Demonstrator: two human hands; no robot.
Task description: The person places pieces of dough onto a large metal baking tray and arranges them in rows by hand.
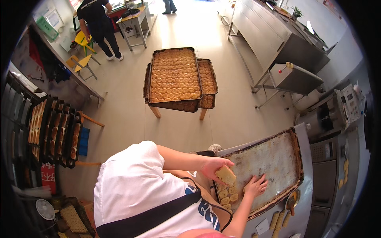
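A large metal baking tray (268,154) lies on the metal worktable in front of me. My left hand (215,168) is over the tray's near left part, its fingers round a pale piece of dough (226,175). Small round dough pieces (225,200) sit in rows at the tray's near edge. Over the tray, to the right of them, is my right hand (256,185), palm down with fingers spread; a bit of dough shows beside its thumb side, and whether the hand grips it I cannot tell.
On the worktable (303,166) are dough rolls (278,221), a white scraper (262,226) and a bowl with a brush (292,200). Stacked trays of baked pastries (175,77) stand ahead; racked loaf trays (56,131) are at left. A person (96,26) stands farther off.
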